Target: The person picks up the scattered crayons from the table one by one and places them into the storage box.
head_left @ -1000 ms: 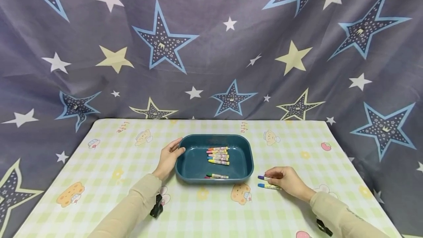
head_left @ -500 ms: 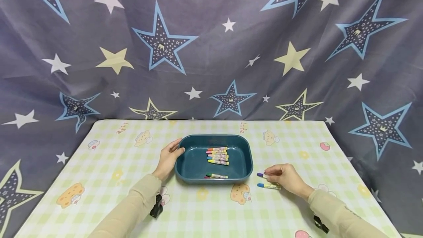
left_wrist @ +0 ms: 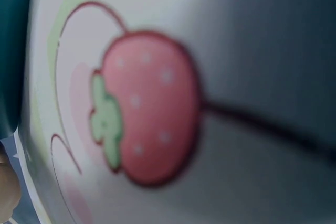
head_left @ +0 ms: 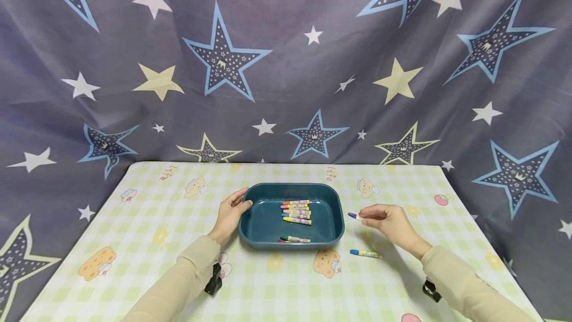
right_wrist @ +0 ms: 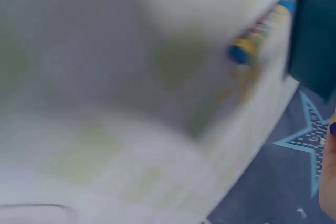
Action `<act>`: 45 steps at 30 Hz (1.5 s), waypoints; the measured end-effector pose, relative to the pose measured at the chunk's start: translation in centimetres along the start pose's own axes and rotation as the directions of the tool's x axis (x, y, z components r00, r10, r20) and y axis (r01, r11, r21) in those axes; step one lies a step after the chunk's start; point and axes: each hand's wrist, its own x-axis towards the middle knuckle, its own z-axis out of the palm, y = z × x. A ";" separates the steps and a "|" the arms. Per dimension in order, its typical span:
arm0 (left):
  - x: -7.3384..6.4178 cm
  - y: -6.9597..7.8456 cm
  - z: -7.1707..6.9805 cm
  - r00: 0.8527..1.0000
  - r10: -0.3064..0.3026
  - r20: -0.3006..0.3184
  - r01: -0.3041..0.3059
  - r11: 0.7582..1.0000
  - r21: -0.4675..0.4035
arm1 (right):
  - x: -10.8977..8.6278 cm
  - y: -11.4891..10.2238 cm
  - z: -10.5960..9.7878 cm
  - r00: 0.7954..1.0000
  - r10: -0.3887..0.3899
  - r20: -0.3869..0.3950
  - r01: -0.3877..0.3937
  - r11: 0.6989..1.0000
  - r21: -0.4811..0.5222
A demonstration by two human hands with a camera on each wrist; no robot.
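Observation:
My left hand [head_left: 229,218] grips the left rim of a dark teal tray [head_left: 263,222], thumb over the edge. Inside the tray several crayons [head_left: 296,211] lie side by side, and a green crayon [head_left: 298,239] lies near the front wall with a dark red one partly hidden beside it. To the right of the tray, my right hand [head_left: 395,225] pinches a purple crayon [head_left: 354,215] above the table, its tip pointing left. Below that hand a blue crayon [head_left: 366,253] lies on the cloth; the right wrist view shows this blue crayon [right_wrist: 260,32] blurred.
A green-and-white checked tablecloth [head_left: 156,212] with cartoon prints covers the table. Behind it hangs a grey star-patterned curtain [head_left: 277,83]. The left wrist view shows mostly a printed strawberry [left_wrist: 152,108] on the cloth, with the tray's edge [left_wrist: 13,51] at the left.
My right hand has lifted the purple crayon off the table and away from the blue one, which stays put. The left hand and the tray hold still.

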 end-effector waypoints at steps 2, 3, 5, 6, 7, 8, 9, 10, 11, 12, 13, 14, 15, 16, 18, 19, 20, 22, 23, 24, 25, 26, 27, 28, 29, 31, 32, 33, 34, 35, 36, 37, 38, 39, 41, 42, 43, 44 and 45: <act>-0.1 0.1 -0.1 1.000 -0.003 -0.004 0.003 1.000 0.000 | 0.6 -0.9 0.2 1.000 -0.001 -0.003 0.001 1.000 0.013; -0.1 0.1 -0.1 1.000 -0.004 -0.007 0.004 1.000 0.001 | 0.9 -1.3 0.5 1.000 -0.001 -0.001 0.001 1.000 0.021; -0.1 0.1 -0.2 1.000 -0.001 -0.012 0.001 1.000 0.002 | 1.7 -2.1 1.1 1.000 -0.010 0.007 0.009 0.999 0.039; -0.1 0.2 -0.2 1.000 0.002 -0.014 -0.002 1.000 0.002 | 2.1 -2.4 1.5 1.000 -0.018 0.013 0.017 0.999 0.045; -0.1 0.2 -0.2 1.000 0.004 -0.014 -0.004 1.000 0.001 | 2.4 -2.8 1.9 0.999 -0.027 0.018 0.026 0.998 0.054; -0.1 0.2 -0.2 1.000 0.011 -0.011 -0.011 1.000 0.003 | 2.7 -3.1 2.4 0.999 -0.036 0.025 0.035 0.998 0.061; 0.0 0.2 -0.2 1.000 0.013 -0.012 -0.012 1.000 0.003 | 3.1 -3.4 2.9 0.998 -0.048 0.032 0.045 0.997 0.068; 0.0 0.3 -0.1 1.000 0.015 -0.013 -0.015 1.000 0.004 | 3.3 -3.7 3.3 0.997 -0.061 0.042 0.057 0.995 0.079; 0.0 0.3 -0.1 1.000 0.015 -0.016 -0.015 1.000 0.004 | 3.7 -3.9 3.9 0.996 -0.069 0.050 0.064 0.994 0.090; 0.0 0.3 -0.1 1.000 0.016 -0.019 -0.016 1.000 0.004 | 3.9 -4.2 4.4 0.996 -0.071 0.058 0.065 0.993 0.099; 0.0 0.3 0.0 1.000 0.018 -0.021 -0.018 1.000 0.007 | 4.2 -4.4 4.9 0.995 -0.071 0.066 0.063 0.992 0.113; 0.0 0.2 0.0 1.000 0.019 -0.021 -0.019 1.000 0.009 | 4.5 -4.5 5.4 0.994 -0.077 0.075 0.068 0.990 0.121; 0.0 0.2 0.1 1.000 0.014 -0.023 -0.014 1.000 0.006 | 4.8 -4.7 5.8 0.994 -0.073 0.081 0.061 0.989 0.133; 0.0 0.1 0.2 1.000 0.013 -0.021 -0.013 1.000 0.007 | 5.0 -4.8 6.3 0.994 -0.068 0.088 0.055 0.988 0.144; -0.1 0.0 0.3 1.000 0.008 -0.021 -0.007 1.000 0.003 | 5.6 -4.8 7.2 0.994 -0.055 0.099 0.039 0.988 0.152; -0.2 0.0 0.3 1.000 0.006 -0.020 -0.006 1.000 0.003 | 5.9 -4.8 7.7 0.992 -0.059 0.108 0.041 0.987 0.157; -0.2 -0.1 0.3 1.000 0.001 -0.023 -0.001 1.000 -0.003 | 6.1 -4.8 8.1 0.991 -0.060 0.117 0.041 0.987 0.158; -0.4 -0.1 0.4 1.000 -0.007 -0.029 0.006 1.000 -0.014 | 6.5 -4.7 8.9 0.989 -0.069 0.134 0.047 0.986 0.159; -0.4 -0.1 0.4 1.000 -0.007 -0.029 0.007 1.000 -0.020 | 6.7 -4.6 9.3 0.988 -0.071 0.137 0.050 0.987 0.155; -0.5 -0.1 0.5 1.000 -0.006 -0.027 0.006 1.000 -0.024 | 6.8 -4.5 9.6 0.987 -0.074 0.141 0.053 0.988 0.148; -0.5 -0.1 0.5 1.000 -0.006 -0.026 0.005 1.000 -0.024 | 6.9 -4.5 10.0 0.987 -0.076 0.142 0.055 0.988 0.141; -0.4 0.0 0.6 1.000 -0.007 -0.027 0.006 1.000 -0.031 | 7.0 -4.4 10.3 0.987 -0.070 0.143 0.051 0.990 0.133; -0.4 0.0 0.6 1.000 -0.003 -0.024 0.002 0.999 -0.032 | 7.1 -4.3 10.7 0.987 -0.066 0.146 0.047 0.991 0.127; -0.4 0.0 0.6 1.000 0.004 -0.020 -0.004 1.000 -0.029 | 7.2 -4.1 11.0 0.987 -0.063 0.150 0.045 0.992 0.120; -0.4 0.1 0.6 1.000 0.006 -0.021 -0.007 1.000 -0.028 | 7.2 -4.0 11.3 0.987 -0.056 0.154 0.039 0.993 0.110; -0.3 0.2 0.7 1.000 0.012 -0.019 -0.012 1.000 -0.026 | 7.3 -3.7 11.8 0.984 -0.057 0.171 0.041 0.994 0.099; -0.3 0.2 0.6 1.000 0.014 -0.016 -0.014 1.000 -0.028 | 7.4 -3.6 12.0 0.982 -0.055 0.179 0.038 0.995 0.095; -0.3 0.2 0.6 1.000 0.016 -0.011 -0.016 1.000 -0.025 | 7.4 -3.6 12.1 0.981 -0.052 0.187 0.035 0.995 0.091; -0.3 0.2 0.6 1.000 0.014 -0.008 -0.014 1.000 -0.025 | 7.4 -3.5 12.3 0.979 -0.049 0.196 0.032 0.996 0.087; -0.3 0.1 0.5 1.000 0.012 -0.007 -0.013 1.000 -0.026 | 7.4 -3.5 12.4 0.977 -0.040 0.208 0.023 0.996 0.084; -0.3 0.1 0.5 1.000 0.010 -0.006 -0.010 1.000 -0.026 | 7.3 -3.5 12.5 0.975 -0.029 0.219 0.011 0.996 0.084; -0.3 0.1 0.4 1.000 0.009 -0.008 -0.009 1.000 -0.021 | 7.3 -3.6 12.6 0.972 -0.021 0.233 0.001 0.996 0.086; -0.3 0.1 0.3 1.000 0.005 -0.013 -0.005 1.000 -0.017 | 7.3 -3.6 12.7 0.969 -0.012 0.248 -0.009 0.996 0.086; -0.3 0.0 0.3 1.000 0.003 -0.017 -0.004 1.000 -0.013 | 7.4 -3.7 12.7 0.964 -0.005 0.265 -0.018 0.996 0.086; -0.2 0.0 0.2 1.000 0.008 -0.023 -0.008 1.000 -0.008 | 7.4 -3.7 12.9 0.959 0.003 0.285 -0.028 0.996 0.083; -0.2 0.0 0.1 1.000 0.008 -0.025 -0.008 1.000 -0.006 | 7.4 -3.7 12.9 0.957 0.006 0.288 -0.031 0.996 0.081; -0.2 0.0 0.1 1.000 0.011 -0.022 -0.011 1.000 -0.001 | 7.4 -3.7 13.0 0.957 0.009 0.290 -0.033 0.996 0.079; -0.1 0.0 0.1 1.000 0.010 -0.022 -0.010 1.000 -0.003 | 7.5 -3.7 13.0 0.957 0.012 0.289 -0.035 0.997 0.075; 0.0 0.0 0.1 1.000 0.013 -0.020 -0.013 1.000 -0.004 | 7.5 -3.7 13.0 0.957 0.014 0.289 -0.036 0.997 0.073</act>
